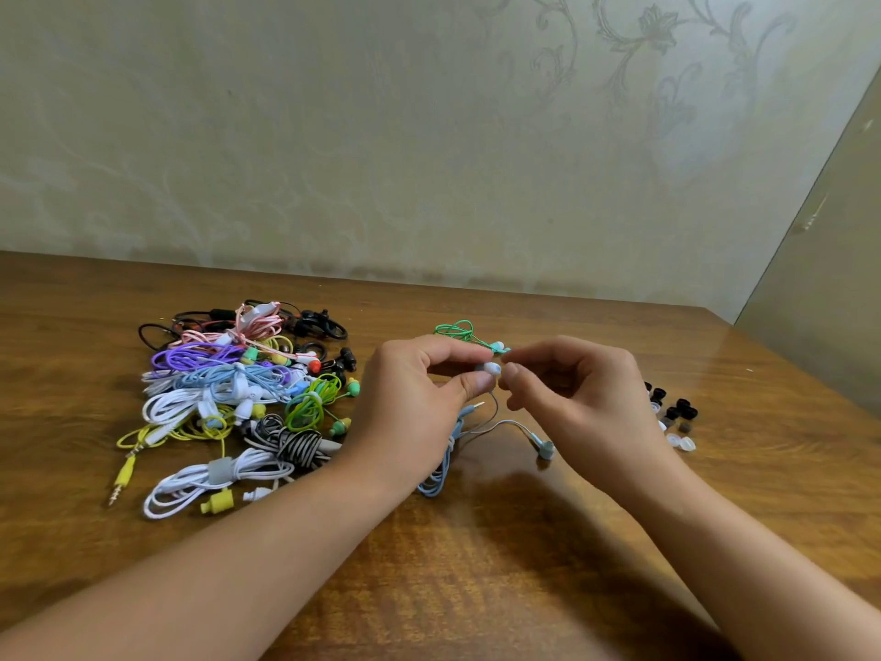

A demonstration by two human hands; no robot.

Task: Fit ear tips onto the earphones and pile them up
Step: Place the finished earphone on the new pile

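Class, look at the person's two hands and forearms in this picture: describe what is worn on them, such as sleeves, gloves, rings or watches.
Nothing is worn. The left hand and right hand are bare: no gloves, and no rings show on the visible fingers. Both forearms are uncovered right down to the bottom edge of the picture, so no sleeve shows, and neither wrist carries a watch or bracelet.
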